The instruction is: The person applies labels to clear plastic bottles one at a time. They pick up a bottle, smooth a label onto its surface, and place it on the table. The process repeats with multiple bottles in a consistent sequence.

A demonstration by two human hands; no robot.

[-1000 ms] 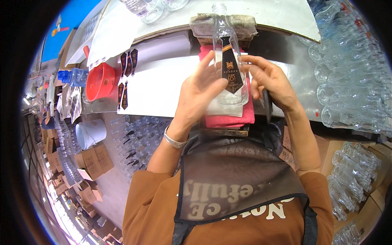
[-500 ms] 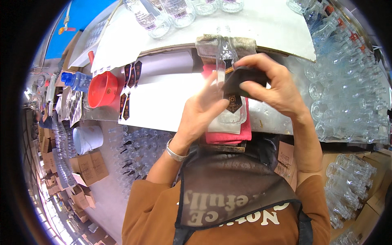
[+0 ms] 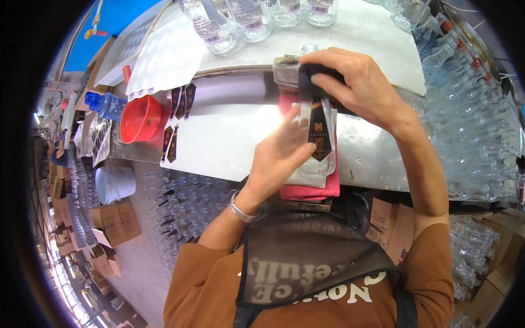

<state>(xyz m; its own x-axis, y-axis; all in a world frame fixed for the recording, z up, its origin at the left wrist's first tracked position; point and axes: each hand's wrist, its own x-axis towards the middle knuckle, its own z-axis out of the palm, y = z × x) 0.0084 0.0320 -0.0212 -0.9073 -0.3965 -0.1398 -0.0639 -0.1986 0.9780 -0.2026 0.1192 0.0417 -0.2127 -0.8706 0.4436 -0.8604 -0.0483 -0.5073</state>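
Observation:
A clear glass bottle (image 3: pixel 322 164) lies on a pink folded towel (image 3: pixel 306 191) at the metal table's front edge, neck pointing away from me. A black pointed label (image 3: pixel 320 143) runs along its top face. My left hand (image 3: pixel 281 156) rests against the bottle's left side with fingers stretched along it, steadying it. My right hand (image 3: pixel 355 82) grips a dark cloth pad (image 3: pixel 307 76) and presses it on the bottle's upper part, near the neck. The bottle's mouth (image 3: pixel 309 49) shows just past my fingers.
Several black labels (image 3: pixel 178 117) hang from the white sheet's left edge, beside a red bowl (image 3: pixel 139 117) and a blue bottle (image 3: pixel 106 104). Labelled bottles (image 3: pixel 219 27) stand at the back. Empty glass bottles (image 3: pixel 470 126) crowd the right; a white bucket (image 3: pixel 115 183) and cardboard boxes (image 3: pixel 112 224) sit lower left.
My right hand went from the bottle's side to its upper part, now pressing the dark pad near the neck. My left hand slid lower along the bottle.

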